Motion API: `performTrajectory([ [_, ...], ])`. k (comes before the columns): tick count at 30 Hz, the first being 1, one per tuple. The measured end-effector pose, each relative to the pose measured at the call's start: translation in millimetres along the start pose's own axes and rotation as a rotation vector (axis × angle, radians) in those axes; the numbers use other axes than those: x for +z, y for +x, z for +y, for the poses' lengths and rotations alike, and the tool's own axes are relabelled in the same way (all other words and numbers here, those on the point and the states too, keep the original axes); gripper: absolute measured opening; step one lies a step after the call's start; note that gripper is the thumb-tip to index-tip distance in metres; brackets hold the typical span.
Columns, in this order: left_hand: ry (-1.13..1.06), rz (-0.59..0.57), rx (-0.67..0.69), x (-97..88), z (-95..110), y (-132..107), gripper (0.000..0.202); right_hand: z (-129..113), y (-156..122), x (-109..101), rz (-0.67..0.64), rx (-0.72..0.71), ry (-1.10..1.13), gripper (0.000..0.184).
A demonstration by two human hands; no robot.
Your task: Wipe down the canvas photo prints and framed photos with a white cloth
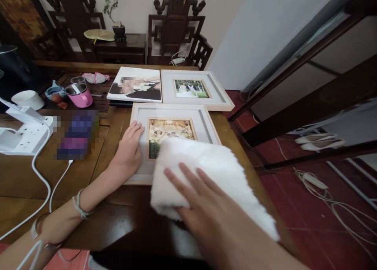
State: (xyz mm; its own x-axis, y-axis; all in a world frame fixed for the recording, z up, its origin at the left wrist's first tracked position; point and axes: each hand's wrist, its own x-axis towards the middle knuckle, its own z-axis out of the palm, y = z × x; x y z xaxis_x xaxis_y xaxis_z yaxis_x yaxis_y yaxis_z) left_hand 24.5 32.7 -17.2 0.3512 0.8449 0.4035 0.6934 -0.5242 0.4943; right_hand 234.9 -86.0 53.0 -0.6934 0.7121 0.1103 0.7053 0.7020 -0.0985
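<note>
A light-wood picture frame [212, 123] lies on the table near me, with a wide pale mat around a small photo. My left hand [131, 150] grips its left side, fingertips over the rim. My right hand [200, 199] holds a folded white cloth [206, 156], its fingers spread on top and the thumb at the near edge. The cloth covers the frame's lower right part and some of the photo. Behind it lie a second framed photo [191, 88] and a white-edged photo panel [138, 83], which rests on something dark.
On the left are a power strip [29, 134], a blurred-out phone-like item [78, 134] on a white cable, a pink mug [80, 95] and a white cup [28, 100]. Carved chairs stand behind the table. At right are a dark wooden rail, pale shoes [319, 141] and floor cables [318, 187].
</note>
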Motion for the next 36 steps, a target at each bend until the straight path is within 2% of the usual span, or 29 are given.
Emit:
performTrajectory([
  [4, -0.004, -0.027, 0.042, -1.7, -5, 1, 0.051, -29, 24, 11, -0.032, -0.073, 0.107, 0.022],
  [7, 0.027, -0.063, 0.032, -3.6, -4, 1, 0.051, -28, 21, 17, 0.041, -0.042, 0.116, 0.020],
  [11, 0.031, -0.064, 0.002, -3.8, 1, 0, 0.052, -1, -8, 11, 0.042, 0.007, 0.153, 0.021],
  [16, 0.018, -0.077, -0.016, -4.0, 4, -1, 0.050, 41, -47, -12, 0.001, 0.061, 0.120, 0.044],
  [19, 0.013, -0.084, -0.042, -4.6, 5, 0, 0.050, 53, -55, -20, 0.012, 0.025, 0.111, 0.050],
  [22, -0.008, -0.084, -0.041, -4.2, 4, 0, 0.051, 45, -49, -15, 0.005, 0.054, 0.105, 0.045],
  [25, 0.000, -0.071, -0.011, -3.1, 1, 0, 0.051, 28, -30, -3, 0.010, 0.071, 0.120, 0.037],
  [31, 0.045, -0.062, 0.043, -3.8, -3, 1, 0.046, 9, 11, 14, -0.007, -0.052, 0.249, 0.023],
  [33, 0.046, -0.068, 0.047, -4.4, -4, 1, 0.044, 9, 12, 17, 0.038, -0.060, 0.256, 0.023],
  [36, 0.046, -0.052, 0.052, -4.3, -4, 1, 0.043, 14, -4, 17, 0.112, -0.050, 0.213, 0.031],
])
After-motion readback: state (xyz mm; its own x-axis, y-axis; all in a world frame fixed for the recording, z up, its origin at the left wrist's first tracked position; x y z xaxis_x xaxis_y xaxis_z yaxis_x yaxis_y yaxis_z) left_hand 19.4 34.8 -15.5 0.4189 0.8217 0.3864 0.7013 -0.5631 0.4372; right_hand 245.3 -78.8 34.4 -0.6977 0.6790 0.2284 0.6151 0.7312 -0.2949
